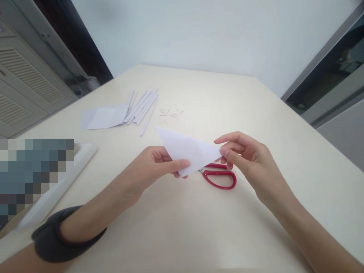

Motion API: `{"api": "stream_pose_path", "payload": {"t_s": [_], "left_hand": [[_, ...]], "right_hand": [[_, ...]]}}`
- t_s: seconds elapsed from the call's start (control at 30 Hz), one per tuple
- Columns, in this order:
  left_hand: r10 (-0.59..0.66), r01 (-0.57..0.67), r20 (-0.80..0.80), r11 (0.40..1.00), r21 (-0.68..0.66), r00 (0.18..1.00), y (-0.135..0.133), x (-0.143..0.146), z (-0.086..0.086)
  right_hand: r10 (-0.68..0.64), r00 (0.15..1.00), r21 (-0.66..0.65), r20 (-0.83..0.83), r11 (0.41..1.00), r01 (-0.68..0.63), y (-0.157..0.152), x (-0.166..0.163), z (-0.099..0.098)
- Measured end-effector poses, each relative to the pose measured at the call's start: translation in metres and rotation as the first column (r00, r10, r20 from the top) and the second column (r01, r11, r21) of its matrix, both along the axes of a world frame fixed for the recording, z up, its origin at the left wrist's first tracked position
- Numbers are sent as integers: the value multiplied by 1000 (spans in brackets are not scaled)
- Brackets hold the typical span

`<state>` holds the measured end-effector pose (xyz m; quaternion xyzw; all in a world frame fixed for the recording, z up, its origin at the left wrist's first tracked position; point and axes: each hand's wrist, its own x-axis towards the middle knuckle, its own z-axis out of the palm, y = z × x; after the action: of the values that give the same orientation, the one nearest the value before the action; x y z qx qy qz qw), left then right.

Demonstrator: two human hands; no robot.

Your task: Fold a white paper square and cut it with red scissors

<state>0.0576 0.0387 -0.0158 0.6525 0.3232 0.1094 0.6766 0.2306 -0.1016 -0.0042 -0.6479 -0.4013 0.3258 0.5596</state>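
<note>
A white sheet of paper (189,149), triangular in outline as I see it, is held above the table between both hands. My left hand (160,163) pinches its lower left part, thumb on top and fingers behind. At the right corner, my right hand (241,153) grips the paper between thumb and fingers. Below the paper lie scissors with red handles (220,180); the sheet hides most of their blades. A thin pale strand rests by the handles, close to my right hand.
Several rolled white paper sticks (143,108) lie at the back left, beside flat white paper sheets (106,116). Small paper scraps (172,113) are scattered right of the sticks. A white-edged object (59,182), partly blurred out, is at the table's left. A wall stands behind the table (213,94).
</note>
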Motion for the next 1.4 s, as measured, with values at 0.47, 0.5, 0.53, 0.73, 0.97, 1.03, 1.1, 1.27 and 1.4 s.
{"api": "stream_pose_path", "payload": {"t_s": [0.47,0.5,0.53,0.73,0.97,1.03,1.1,1.27,1.4], "left_hand": [[34,-39,58,995,87,998,-14,-4,0],[52,-58,63,994,89,997,-12,-3,1],[78,-86,76,990,115,994,-10,-3,3],[143,-155,64,942,298,988,-1,-5,7],[-122,150,-121,953,263,985,-12,0,13],[-141,168,-116,946,278,983,-15,0,13],[-146,176,-125,942,285,981,-17,0,11],[-186,230,-181,937,263,966,-22,1,8],[-193,240,-196,937,254,961,-22,0,6]], "right_hand": [[112,966,-204,-232,966,-161,6,-4,-1],[112,972,-223,-208,962,-159,6,-4,-1],[116,976,-242,-183,957,-159,6,-4,0],[140,989,-257,-38,956,-145,3,-3,2],[173,985,-166,-21,971,-175,3,-5,-2],[220,975,-185,-16,958,-219,3,-9,-5],[257,966,-198,0,947,-252,2,-12,-7],[257,965,-226,55,944,-238,2,-16,-7],[238,967,-215,97,953,-213,3,-16,-7]]}}
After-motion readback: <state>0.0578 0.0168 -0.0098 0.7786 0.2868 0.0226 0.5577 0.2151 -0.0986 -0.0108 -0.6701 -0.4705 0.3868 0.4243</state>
